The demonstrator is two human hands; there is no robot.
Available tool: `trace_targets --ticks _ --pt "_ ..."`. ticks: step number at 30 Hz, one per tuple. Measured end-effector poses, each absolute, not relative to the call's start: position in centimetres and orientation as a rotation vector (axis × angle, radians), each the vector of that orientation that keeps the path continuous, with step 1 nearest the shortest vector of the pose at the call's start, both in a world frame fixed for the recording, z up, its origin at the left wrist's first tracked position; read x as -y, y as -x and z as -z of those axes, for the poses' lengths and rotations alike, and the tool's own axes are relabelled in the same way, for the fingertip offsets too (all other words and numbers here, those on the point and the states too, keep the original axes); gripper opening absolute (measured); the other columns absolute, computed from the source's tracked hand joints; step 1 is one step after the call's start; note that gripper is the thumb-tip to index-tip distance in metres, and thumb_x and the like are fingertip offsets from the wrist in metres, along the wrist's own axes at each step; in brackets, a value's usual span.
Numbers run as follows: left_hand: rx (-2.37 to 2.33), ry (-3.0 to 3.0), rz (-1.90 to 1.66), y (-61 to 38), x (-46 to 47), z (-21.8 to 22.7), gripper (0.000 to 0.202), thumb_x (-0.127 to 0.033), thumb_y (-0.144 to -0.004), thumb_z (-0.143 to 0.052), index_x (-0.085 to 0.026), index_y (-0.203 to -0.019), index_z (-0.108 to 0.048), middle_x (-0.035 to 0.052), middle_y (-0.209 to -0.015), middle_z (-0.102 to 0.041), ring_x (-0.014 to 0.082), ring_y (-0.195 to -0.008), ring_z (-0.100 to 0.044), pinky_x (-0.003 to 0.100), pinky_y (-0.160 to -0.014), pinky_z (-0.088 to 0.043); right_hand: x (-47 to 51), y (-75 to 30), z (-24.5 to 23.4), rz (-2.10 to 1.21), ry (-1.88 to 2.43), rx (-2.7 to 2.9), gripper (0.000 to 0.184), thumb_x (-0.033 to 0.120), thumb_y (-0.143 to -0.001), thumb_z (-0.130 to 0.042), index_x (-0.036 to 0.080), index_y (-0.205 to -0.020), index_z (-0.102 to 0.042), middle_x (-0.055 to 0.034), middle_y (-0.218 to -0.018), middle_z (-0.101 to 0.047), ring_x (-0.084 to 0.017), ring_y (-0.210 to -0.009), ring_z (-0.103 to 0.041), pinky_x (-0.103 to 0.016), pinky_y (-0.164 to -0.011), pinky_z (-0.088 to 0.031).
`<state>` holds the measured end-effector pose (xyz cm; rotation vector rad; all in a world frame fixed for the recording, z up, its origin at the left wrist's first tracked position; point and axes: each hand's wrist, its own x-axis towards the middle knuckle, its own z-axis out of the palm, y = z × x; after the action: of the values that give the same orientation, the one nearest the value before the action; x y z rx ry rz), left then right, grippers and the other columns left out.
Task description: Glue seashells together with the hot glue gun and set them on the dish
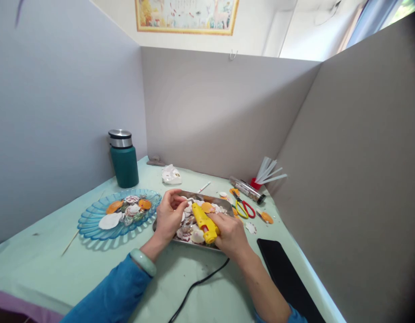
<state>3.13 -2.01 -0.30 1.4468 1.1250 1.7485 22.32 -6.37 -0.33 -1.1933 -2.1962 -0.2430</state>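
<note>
My right hand is wrapped round a yellow hot glue gun, whose nozzle points away and to the left. Close to that nozzle, my left hand has its thumb and fingers pinched together. A small whitish piece shows at the fingertips, too small to name. Under both hands lies a metal tray filled with seashells, partly hidden by the hands and the gun. A black cord runs from beneath the right hand toward the table's front edge.
A scalloped blue plate with shells sits left, near a green bottle. Scissors, a clear tube, glue sticks and loose shells lie right. A black flat object is nearer. Grey panels surround the table.
</note>
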Motion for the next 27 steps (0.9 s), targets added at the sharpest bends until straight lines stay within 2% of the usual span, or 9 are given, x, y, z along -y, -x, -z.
trace_targets --ticks 8,19,27 --pt "-1.137 -1.406 -1.763 -3.08 2.17 0.12 0.035 -0.023 -0.072 -0.066 -0.018 -0.103 -0.051 0.0010 -0.076 -0.065 0.0166 -0.070 -0.065 0.034 -0.072 -0.054 6.31 -22.53 0.63 0.218 1.142 2.166 0.043 0.007 -0.062 -0.052 0.020 -0.102 -0.063 -0.0069 -0.092 -0.070 -0.021 -0.081 -0.064 -0.026 -0.067 -0.043" --pt "-1.059 -1.320 -1.760 -3.16 1.87 0.27 0.037 -0.026 -0.069 -0.069 -0.018 -0.102 -0.051 -0.0003 -0.074 -0.064 0.0157 -0.068 -0.065 0.032 -0.070 -0.054 6.62 -22.14 0.21 0.249 1.168 2.218 0.034 0.009 -0.065 -0.054 0.020 -0.095 -0.065 -0.0040 -0.077 -0.066 -0.019 -0.070 -0.061 -0.026 -0.058 -0.035" --pt "-1.070 -1.315 -1.776 -3.00 1.68 0.55 0.038 -0.026 -0.070 -0.069 -0.018 -0.102 -0.051 -0.0004 -0.075 -0.064 0.0156 -0.069 -0.065 0.033 -0.071 -0.054 6.52 -22.37 0.35 0.216 1.144 2.198 0.040 0.008 -0.063 -0.052 0.019 -0.099 -0.065 -0.0051 -0.084 -0.068 -0.019 -0.074 -0.062 -0.026 -0.061 -0.037"
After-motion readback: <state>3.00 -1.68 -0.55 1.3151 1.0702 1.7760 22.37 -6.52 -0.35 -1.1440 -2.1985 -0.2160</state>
